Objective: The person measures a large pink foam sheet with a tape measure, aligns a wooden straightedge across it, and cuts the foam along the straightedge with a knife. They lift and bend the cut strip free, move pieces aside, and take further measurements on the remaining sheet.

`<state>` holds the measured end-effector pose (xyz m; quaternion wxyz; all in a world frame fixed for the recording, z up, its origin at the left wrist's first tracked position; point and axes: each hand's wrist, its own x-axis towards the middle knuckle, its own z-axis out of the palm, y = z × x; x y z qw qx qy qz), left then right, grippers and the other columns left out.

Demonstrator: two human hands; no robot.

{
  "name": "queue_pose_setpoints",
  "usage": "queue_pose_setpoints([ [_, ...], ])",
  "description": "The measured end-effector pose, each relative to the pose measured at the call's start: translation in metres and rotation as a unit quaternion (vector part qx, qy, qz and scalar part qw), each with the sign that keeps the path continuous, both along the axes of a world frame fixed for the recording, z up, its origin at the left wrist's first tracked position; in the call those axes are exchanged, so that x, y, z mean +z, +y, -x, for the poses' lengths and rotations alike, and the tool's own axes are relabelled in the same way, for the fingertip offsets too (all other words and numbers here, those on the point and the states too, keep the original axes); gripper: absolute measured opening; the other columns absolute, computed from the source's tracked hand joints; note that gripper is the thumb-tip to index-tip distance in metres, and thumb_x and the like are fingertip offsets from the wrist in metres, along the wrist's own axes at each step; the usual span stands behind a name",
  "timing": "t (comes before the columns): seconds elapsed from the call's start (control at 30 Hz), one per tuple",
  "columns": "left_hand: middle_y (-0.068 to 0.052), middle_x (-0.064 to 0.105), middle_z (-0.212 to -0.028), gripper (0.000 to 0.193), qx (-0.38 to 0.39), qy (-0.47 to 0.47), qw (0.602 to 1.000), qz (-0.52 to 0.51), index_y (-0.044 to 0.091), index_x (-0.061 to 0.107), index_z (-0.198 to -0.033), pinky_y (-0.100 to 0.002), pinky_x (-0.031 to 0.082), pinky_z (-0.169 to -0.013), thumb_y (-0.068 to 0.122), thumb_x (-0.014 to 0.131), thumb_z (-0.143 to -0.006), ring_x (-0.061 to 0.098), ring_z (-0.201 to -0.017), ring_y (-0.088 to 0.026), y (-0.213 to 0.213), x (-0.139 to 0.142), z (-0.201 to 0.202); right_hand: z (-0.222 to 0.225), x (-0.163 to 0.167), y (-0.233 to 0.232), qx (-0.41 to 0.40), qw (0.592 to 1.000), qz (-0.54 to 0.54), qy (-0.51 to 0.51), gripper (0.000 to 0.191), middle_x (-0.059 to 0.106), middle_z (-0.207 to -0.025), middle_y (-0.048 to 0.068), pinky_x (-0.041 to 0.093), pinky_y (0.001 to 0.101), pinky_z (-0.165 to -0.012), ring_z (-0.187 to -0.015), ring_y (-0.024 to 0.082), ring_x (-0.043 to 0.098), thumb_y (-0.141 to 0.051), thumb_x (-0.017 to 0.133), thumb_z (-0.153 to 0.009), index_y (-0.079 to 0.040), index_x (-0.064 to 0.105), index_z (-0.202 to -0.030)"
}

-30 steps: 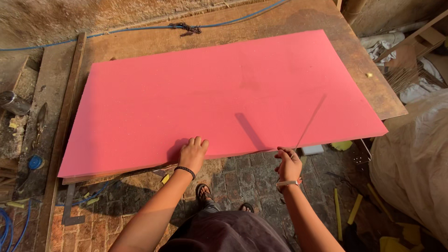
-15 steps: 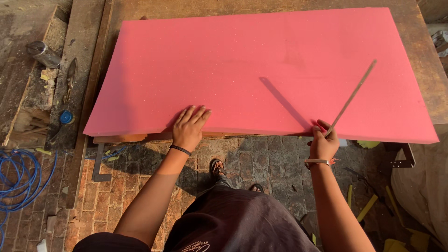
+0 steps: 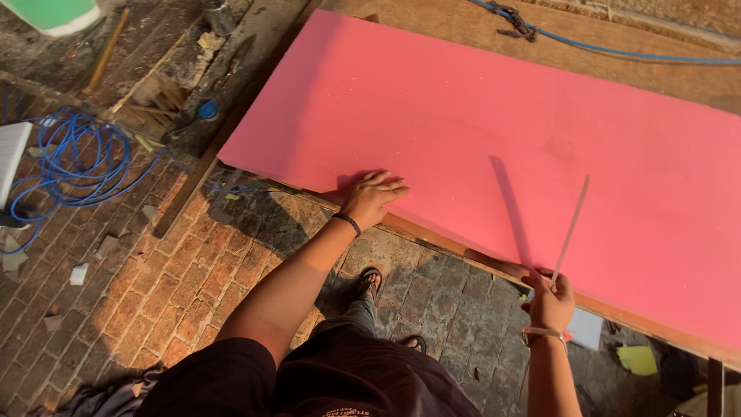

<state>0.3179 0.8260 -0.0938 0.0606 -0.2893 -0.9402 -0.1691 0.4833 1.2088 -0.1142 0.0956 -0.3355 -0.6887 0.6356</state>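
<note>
A large pink sheet lies flat on a wooden workbench. My left hand rests palm down on the sheet's near edge, fingers spread, a dark band on the wrist. My right hand is at the near edge further right, closed around the lower end of a thin flat strip, a blade or ruler, which stands up tilted over the sheet and casts a long shadow on it.
A coiled blue hose or cable lies on the brick floor at left. Another blue cable runs along the bench's far side. Scrap wood and tools sit beyond the sheet's left end. Yellow and white scraps lie under the bench.
The view has swung left and tilted. My right hand has lifted the thin strip more upright near the sheet's edge. My left hand stays pressed on the sheet.
</note>
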Motion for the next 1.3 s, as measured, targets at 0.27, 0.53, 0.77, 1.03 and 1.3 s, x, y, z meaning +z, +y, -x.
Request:
queue_pose_setpoints([
  [0.27,0.007,0.049,-0.156,0.066,-0.037,-0.122,0.991,0.038,0.03,0.061,-0.14,-0.044,0.027,-0.125,-0.006,0.057,-0.085,0.037,-0.149,-0.029,-0.01,0.003,-0.005,0.03,-0.016,-0.041,-0.127,0.974,0.058,0.18,0.05,0.062,-0.115,0.01,0.05,0.0285,-0.053,-0.089,0.014,0.069,-0.009,0.076,-0.099,-0.01,0.038,-0.131],
  [0.53,-0.001,0.039,-0.163,0.064,-0.155,-0.08,0.984,0.021,0.021,0.053,-0.15,-0.045,0.022,-0.126,0.018,0.067,-0.088,0.028,-0.153,-0.03,-0.034,-0.015,-0.021,0.006,-0.005,-0.039,-0.199,0.969,-0.125,-0.077,0.061,0.063,-0.107,0.014,0.045,0.0367,-0.05,-0.077,0.023,0.062,-0.025,0.087,-0.091,-0.008,0.05,-0.136],
  [0.77,-0.003,0.031,-0.166,0.066,-0.025,-0.166,0.985,0.033,0.026,0.049,-0.149,-0.053,0.007,-0.126,0.057,0.061,-0.093,0.019,-0.156,-0.028,-0.158,0.009,0.013,0.005,0.006,-0.115,-0.121,0.958,-0.243,-0.095,0.035,0.071,-0.092,0.016,0.047,0.0347,-0.062,-0.071,0.023,0.062,-0.018,0.079,-0.093,-0.002,0.069,-0.123],
  [1.03,-0.013,0.025,-0.166,0.086,0.271,-0.106,0.956,0.036,0.019,0.043,-0.153,-0.055,0.006,-0.122,0.067,0.065,-0.085,0.015,-0.153,-0.032,-0.277,-0.005,0.071,0.096,0.034,-0.245,0.095,0.989,-0.105,-0.049,0.042,0.069,-0.085,0.008,0.05,0.0289,-0.06,-0.067,0.012,0.059,-0.016,0.08,-0.085,0.002,0.068,-0.121],
  [1.3,-0.016,0.069,-0.14,0.094,0.383,-0.31,0.843,-0.216,0.007,0.057,-0.143,-0.042,0.053,-0.109,0.058,0.08,-0.068,0.066,-0.128,-0.03,-0.348,-0.016,0.124,0.216,0.064,-0.302,0.165,0.986,0.004,0.007,0.039,0.065,-0.081,0.004,0.046,0.0277,-0.058,-0.062,0.01,0.052,-0.007,0.073,-0.087,0.001,0.07,-0.125],
])
